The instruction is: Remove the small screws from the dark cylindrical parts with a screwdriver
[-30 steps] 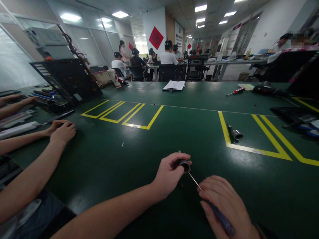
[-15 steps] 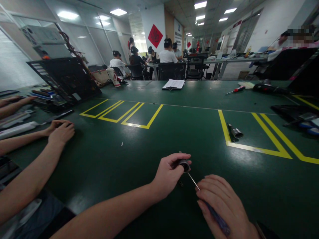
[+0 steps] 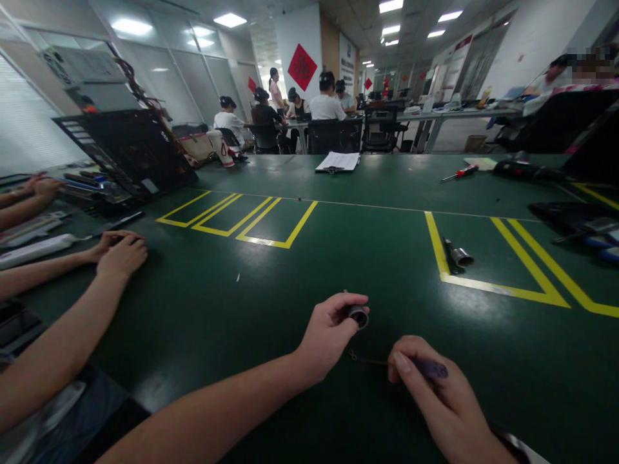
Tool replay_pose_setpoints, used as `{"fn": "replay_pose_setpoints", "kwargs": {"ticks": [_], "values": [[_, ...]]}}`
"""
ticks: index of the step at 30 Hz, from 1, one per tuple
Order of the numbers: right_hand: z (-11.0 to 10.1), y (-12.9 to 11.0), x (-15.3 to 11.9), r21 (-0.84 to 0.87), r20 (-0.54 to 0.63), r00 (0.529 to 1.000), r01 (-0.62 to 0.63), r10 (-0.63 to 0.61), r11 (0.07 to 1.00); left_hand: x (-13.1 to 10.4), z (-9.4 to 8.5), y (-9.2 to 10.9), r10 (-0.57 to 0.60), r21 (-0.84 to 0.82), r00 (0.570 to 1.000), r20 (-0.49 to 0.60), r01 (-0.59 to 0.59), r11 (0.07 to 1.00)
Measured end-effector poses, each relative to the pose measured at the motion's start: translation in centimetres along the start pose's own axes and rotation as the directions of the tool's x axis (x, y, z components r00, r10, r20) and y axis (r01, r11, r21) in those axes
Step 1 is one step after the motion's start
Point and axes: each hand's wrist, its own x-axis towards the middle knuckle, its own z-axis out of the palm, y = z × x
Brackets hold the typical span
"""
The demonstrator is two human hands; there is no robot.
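Observation:
My left hand [image 3: 326, 335] is closed around a hollow metal cylinder part [image 3: 358, 316], its round opening turned toward me. Just to the right, my right hand [image 3: 438, 393] grips a screwdriver [image 3: 430, 368] by its purple handle. The thin shaft points left, low over the table, and its tip is close to a few small metal rings [image 3: 353, 355]; whether it touches them I cannot tell. A similar hollow metal part [image 3: 461, 258] lies inside a yellow-taped outline at the right, beside a small dark piece.
The green table [image 3: 271, 309] carries yellow tape outlines [image 3: 290, 241]. A clipboard with papers [image 3: 337, 162] and a red-handled screwdriver [image 3: 460, 173] lie farther back. At the left are a co-worker's hands [image 3: 120, 254] and a black equipment panel [image 3: 130, 154]. Dark tools lie at the right.
My right hand has drawn the screwdriver out of the metal part's opening and turned, so the shaft now points left near the rings. My left hand keeps hold of the part.

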Motion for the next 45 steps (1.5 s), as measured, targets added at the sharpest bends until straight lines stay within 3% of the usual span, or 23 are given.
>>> {"fn": "replay_pose_setpoints", "kwargs": {"ticks": [8, 11, 14, 17, 25, 35, 45], "values": [[-0.1, -0.4, -0.1, -0.088, 0.044, 0.996, 0.081, -0.077, 0.993, 0.0, 0.0, 0.2, -0.023, 0.016, 1.000, 0.010, 0.023, 1.000], [-0.5, -1.1, 0.0, -0.166, 0.065, 0.977, 0.210, -0.201, 0.964, 0.0, -0.1, 0.3, -0.048, 0.020, 0.999, 0.003, 0.048, 0.999], [-0.7, -1.7, 0.1, -0.239, 0.074, 0.930, 0.368, -0.361, 0.899, 0.0, 0.0, 0.4, -0.072, 0.015, 0.997, -0.001, 0.072, 0.997], [-0.6, -1.8, 0.1, -0.285, 0.103, 0.895, 0.444, -0.434, 0.849, 0.0, 0.1, 0.4, -0.075, -0.015, 0.997, -0.007, 0.075, 0.997], [-1.0, -0.9, -0.3, -0.326, -0.030, 0.835, 0.512, -0.550, 0.795, 0.1, 0.1, 0.3, -0.083, -0.027, 0.996, -0.021, 0.083, 0.996], [-0.9, 0.4, -0.2, -0.405, 0.029, 0.830, 0.520, -0.558, 0.752, -0.3, 0.3, 0.2, -0.074, 0.002, 0.997, 0.036, 0.074, 0.997], [-1.0, -0.5, 0.3, -0.454, 0.044, 0.794, 0.557, -0.607, 0.695, -0.2, 0.4, 0.2, -0.066, 0.040, 0.998, 0.013, 0.065, 0.997]]}}
